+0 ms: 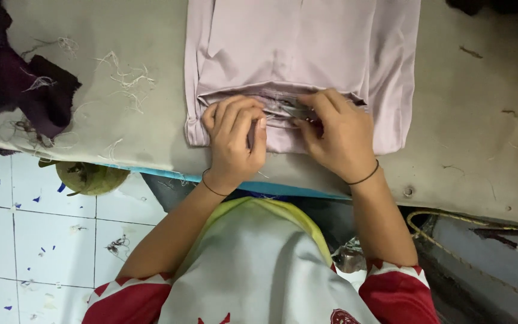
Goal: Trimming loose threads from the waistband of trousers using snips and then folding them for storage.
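Observation:
A folded pale lilac garment (pixel 295 48) lies on the grey table (pixel 469 120), its near hem facing me. My left hand (pixel 233 141) is curled with its fingers pinching the hem fabric. My right hand (pixel 337 135) presses on the same hem and grips a small metal thread snipper (pixel 298 110) between thumb and fingers, its tip at the seam. Both wrists wear thin dark bands.
Dark maroon cloth scraps (pixel 19 84) and loose white threads (pixel 124 78) lie on the table's left part. A green round object (pixel 91 177) sits below the table edge over a white tiled floor (pixel 37 240) littered with scraps. A rope (pixel 451 243) hangs at the right.

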